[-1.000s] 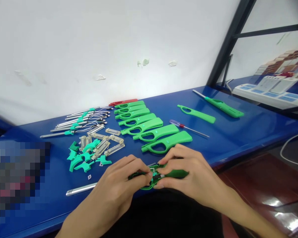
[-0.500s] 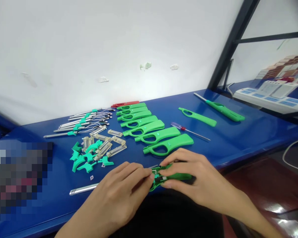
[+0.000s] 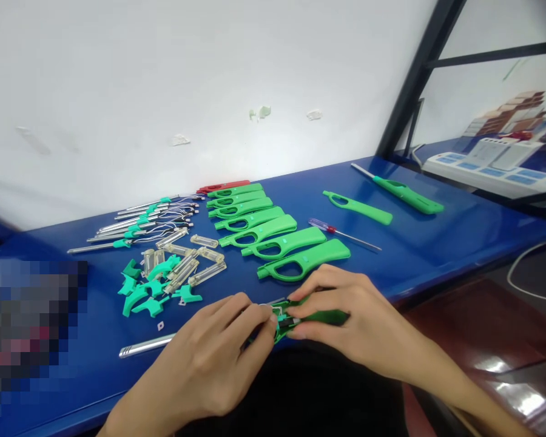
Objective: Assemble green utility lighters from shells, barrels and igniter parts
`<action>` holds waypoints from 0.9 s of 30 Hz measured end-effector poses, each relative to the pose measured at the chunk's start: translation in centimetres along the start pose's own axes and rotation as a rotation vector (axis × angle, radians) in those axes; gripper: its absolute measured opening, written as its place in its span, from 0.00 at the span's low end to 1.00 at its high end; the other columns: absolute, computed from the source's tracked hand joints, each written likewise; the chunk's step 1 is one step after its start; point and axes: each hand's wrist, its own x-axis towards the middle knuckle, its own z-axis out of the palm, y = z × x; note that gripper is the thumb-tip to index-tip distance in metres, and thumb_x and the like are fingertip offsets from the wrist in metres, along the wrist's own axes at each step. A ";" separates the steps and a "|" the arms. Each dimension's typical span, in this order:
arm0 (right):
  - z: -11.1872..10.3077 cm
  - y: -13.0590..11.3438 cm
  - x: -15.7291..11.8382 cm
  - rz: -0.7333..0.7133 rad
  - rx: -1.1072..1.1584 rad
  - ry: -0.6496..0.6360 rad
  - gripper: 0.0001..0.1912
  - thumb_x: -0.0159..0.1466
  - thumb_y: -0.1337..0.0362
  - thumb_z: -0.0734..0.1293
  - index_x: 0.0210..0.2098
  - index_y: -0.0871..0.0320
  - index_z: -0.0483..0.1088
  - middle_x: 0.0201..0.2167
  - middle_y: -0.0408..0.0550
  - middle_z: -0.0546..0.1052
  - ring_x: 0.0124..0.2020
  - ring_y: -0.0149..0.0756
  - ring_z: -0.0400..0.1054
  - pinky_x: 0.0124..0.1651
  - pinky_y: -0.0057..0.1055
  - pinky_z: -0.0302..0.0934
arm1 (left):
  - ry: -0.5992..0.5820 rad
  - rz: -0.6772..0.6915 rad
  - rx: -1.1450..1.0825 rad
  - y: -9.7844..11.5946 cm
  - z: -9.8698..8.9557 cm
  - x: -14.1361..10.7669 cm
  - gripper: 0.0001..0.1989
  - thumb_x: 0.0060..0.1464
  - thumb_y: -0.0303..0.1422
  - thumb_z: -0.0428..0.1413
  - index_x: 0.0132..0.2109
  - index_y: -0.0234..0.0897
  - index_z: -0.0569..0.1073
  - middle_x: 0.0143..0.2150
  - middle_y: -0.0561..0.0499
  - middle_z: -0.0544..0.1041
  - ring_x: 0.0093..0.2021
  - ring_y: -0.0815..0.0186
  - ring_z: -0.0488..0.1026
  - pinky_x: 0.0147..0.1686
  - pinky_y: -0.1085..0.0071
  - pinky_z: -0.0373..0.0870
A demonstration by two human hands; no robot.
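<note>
Between my hands, at the table's front edge, lies a green lighter casing half (image 3: 327, 316) with a black part, a teal piece and a white wire inside. My left hand (image 3: 225, 343) pinches at its front end, where fingertips hide the grip point. A silver metal tube (image 3: 146, 345) sticks out to the left from behind that hand. My right hand (image 3: 341, 303) is closed around the casing's middle, thumb below and fingers above. Past my hands, several green casing halves (image 3: 307, 258) lie in a row, with a red casing (image 3: 225, 185) at the far end.
Left on the blue table (image 3: 86, 328) lie teal triggers (image 3: 139, 296), clear fuel tanks (image 3: 182, 270) and metal tubes with wires (image 3: 102, 244). A screwdriver (image 3: 346, 234), a loose green casing half (image 3: 359, 208) and a whole lighter (image 3: 407, 194) lie to the right. A black frame (image 3: 418, 79) stands behind.
The view has shifted slightly, so everything sits a little further left and mostly higher. Both hands stay on the green casing, with only small finger movements.
</note>
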 end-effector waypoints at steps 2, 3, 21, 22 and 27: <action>0.0 0.0 0.1 0.006 0.003 -0.007 0.05 0.64 0.62 0.81 0.40 0.51 0.86 0.43 0.43 0.85 0.45 0.35 0.78 0.49 0.31 0.70 | -0.006 0.012 0.014 -0.1 0.2 -0.1 0.15 0.74 0.23 0.45 0.45 0.32 0.77 0.41 0.46 0.81 0.36 0.62 0.73 0.35 0.67 0.74; -0.1 -0.1 0.1 0.007 0.002 -0.008 0.06 0.63 0.62 0.81 0.40 0.52 0.86 0.43 0.42 0.84 0.45 0.35 0.78 0.48 0.31 0.70 | -0.009 0.017 0.016 -0.1 0.2 -0.1 0.15 0.74 0.23 0.46 0.45 0.32 0.77 0.41 0.46 0.81 0.36 0.62 0.73 0.36 0.67 0.73; -0.1 0.2 0.0 -0.043 0.032 0.035 0.08 0.63 0.61 0.81 0.42 0.52 0.85 0.43 0.42 0.85 0.44 0.32 0.79 0.49 0.25 0.71 | -0.241 -0.180 -0.193 0.1 -1.4 0.2 0.19 0.75 0.21 0.41 0.57 0.38 0.75 0.48 0.47 0.77 0.44 0.63 0.74 0.45 0.70 0.76; 0.0 0.3 -0.1 -0.048 0.029 0.041 0.08 0.63 0.61 0.81 0.42 0.52 0.85 0.44 0.42 0.85 0.44 0.32 0.79 0.49 0.25 0.71 | -0.242 -0.185 -0.204 0.2 -1.3 0.0 0.20 0.74 0.20 0.42 0.58 0.38 0.74 0.50 0.46 0.76 0.45 0.63 0.74 0.46 0.69 0.77; 0.0 0.3 -0.2 -0.066 0.027 0.052 0.07 0.63 0.62 0.81 0.41 0.53 0.85 0.44 0.42 0.85 0.44 0.31 0.79 0.50 0.24 0.70 | -0.208 -0.219 -0.239 0.7 -0.6 -0.9 0.29 0.64 0.12 0.45 0.65 0.38 0.71 0.57 0.44 0.73 0.53 0.60 0.73 0.54 0.66 0.77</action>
